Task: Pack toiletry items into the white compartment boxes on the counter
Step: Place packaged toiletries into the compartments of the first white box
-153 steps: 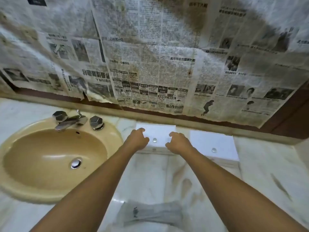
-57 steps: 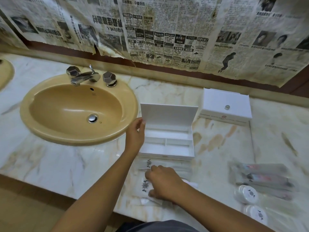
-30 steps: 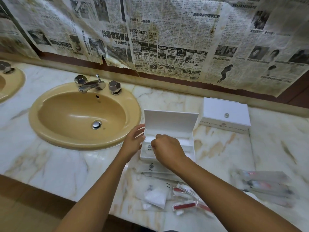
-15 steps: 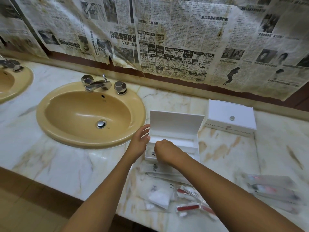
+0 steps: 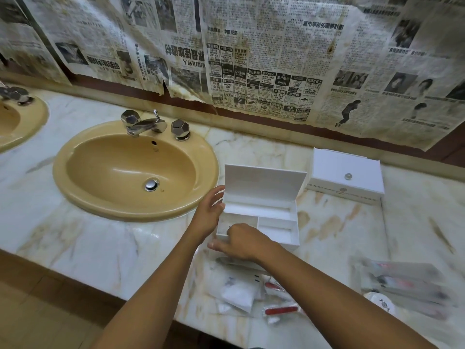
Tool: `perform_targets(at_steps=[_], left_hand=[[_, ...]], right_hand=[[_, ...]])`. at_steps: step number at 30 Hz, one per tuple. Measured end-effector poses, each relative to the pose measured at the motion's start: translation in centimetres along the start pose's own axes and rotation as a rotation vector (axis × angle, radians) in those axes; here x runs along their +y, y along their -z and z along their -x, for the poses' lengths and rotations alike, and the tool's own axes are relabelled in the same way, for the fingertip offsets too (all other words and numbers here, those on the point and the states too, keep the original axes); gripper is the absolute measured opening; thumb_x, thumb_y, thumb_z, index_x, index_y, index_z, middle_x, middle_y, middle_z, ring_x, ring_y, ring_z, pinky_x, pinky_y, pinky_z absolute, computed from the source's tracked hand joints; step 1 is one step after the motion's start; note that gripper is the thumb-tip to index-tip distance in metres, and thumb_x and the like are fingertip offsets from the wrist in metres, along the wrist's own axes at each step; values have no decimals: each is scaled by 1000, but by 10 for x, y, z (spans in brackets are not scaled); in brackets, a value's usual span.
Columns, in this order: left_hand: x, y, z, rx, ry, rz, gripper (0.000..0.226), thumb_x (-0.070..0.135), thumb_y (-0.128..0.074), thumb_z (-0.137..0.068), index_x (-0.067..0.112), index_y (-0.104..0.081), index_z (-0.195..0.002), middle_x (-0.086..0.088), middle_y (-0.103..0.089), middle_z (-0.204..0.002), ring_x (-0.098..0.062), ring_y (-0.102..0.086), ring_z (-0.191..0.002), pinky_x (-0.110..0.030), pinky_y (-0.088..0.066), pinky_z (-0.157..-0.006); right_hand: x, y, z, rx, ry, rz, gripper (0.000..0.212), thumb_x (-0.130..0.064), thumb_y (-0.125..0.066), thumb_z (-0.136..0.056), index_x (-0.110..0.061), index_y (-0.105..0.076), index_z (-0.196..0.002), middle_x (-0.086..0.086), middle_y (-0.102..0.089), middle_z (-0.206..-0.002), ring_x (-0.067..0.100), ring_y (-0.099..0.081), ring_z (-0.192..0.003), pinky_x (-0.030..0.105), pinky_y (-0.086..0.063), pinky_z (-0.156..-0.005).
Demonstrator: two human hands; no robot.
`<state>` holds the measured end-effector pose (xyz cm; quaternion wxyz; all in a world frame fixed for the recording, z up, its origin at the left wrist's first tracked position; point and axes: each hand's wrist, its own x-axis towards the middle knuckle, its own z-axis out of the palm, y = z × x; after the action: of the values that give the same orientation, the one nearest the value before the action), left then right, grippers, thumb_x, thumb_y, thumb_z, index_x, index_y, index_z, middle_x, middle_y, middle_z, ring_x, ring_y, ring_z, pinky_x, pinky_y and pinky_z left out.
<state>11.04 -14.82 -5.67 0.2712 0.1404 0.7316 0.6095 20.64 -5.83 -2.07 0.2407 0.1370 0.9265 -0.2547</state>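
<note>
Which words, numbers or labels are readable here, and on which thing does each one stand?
"RM295": in an advert on the newspaper covering the wall.
"中國受益": a small headline on that newspaper, upper middle.
Large headline at left: mirrored, not readable with certainty.
Body print on the newspaper: too small to read.
Closed box: a small round emblem on its front, too small to read.
Sachets on the counter: dark marks, blurred.

Right hand (image 5: 241, 241) now back at box (image 5: 261, 217) front.
</note>
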Motion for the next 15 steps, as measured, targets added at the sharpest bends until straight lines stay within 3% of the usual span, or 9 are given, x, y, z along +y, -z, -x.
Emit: perform_targets(at_steps=[5, 9, 12, 15], left_hand=[[0, 0, 1, -1, -11, -27, 42, 6, -44, -99, 27, -47, -135, 11, -48, -132, -6, -45, -124, -34, -41, -98], [-2, 0, 1, -1, -31, -24, 43, 3, -43, -99, 26, -47, -135, 10, -49, -133, 6, -47, -119, -32, -40, -102], [-5, 0, -1, 4, -13, 4, 44, 4, -44, -99, 36, -51, -127, 10, -51, -135, -6, -48, -126, -40, -43, -102], [-8, 0, -1, 5, -5, 25, 45, 6, -45, -99, 44, -53, -121, 10, -51, -137, -13, -48, -129, -45, -44, -101]], right_hand=[[1, -3, 3, 35, -2, -4, 64, -66, -42, -87, -9, -61, -111, 12, -60, -117, 27, -55, -107, 36, -42, -79], [-1, -2, 19, 292, 139, 101, 40, -42, -49, -93, -9, -64, -109, 9, -59, -107, 26, -50, -108, 36, -44, -78], [-5, -3, 37, 393, 223, 96, 30, -29, -49, -93, -10, -63, -110, 8, -59, -106, 25, -52, -103, 36, -45, -78], [-6, -14, 54, 311, 248, 114, 25, -31, -54, -89, -10, -64, -99, 9, -62, -101, 29, -59, -94, 35, -48, -74]])
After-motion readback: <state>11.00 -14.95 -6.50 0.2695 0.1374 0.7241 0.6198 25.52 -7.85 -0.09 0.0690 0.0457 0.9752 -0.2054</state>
